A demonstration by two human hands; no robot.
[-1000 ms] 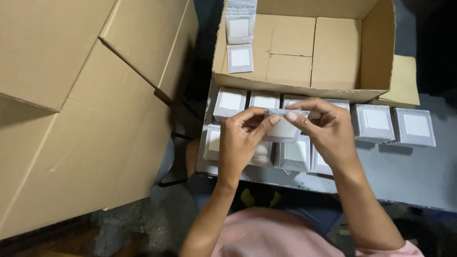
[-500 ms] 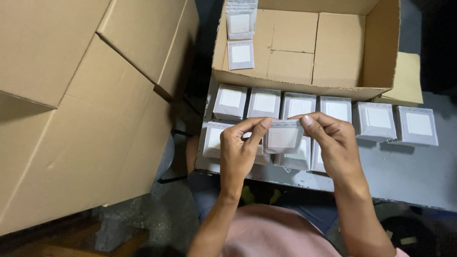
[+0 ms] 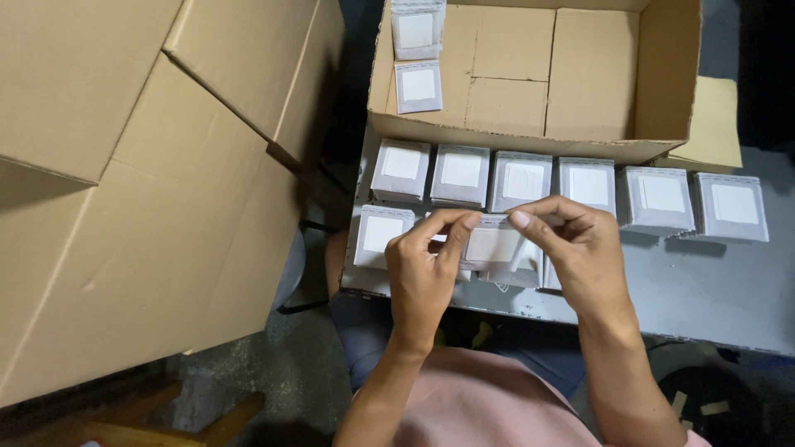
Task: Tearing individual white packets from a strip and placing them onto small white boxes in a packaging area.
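Observation:
My left hand [image 3: 422, 265] and my right hand [image 3: 575, 248] both pinch one small grey packet with a white square face [image 3: 490, 245], thumbs and fingertips at its top edge. It hangs just above the front row of like packets on the grey table [image 3: 712, 281]. Behind my hands stands a row of several such packets [image 3: 523, 180], upright side by side. Another packet [image 3: 382, 234] stands left of my left hand.
An open cardboard box [image 3: 580, 83] sits at the back of the table with two packets [image 3: 417, 86] in its left end. Large flattened cardboard boxes [image 3: 132, 182] lean at the left. The floor [image 3: 281, 381] is dark below.
The packet in my hands has tilted from edge-up to face-up and come down and toward me. The view has shifted slightly, so the box and rows sit higher.

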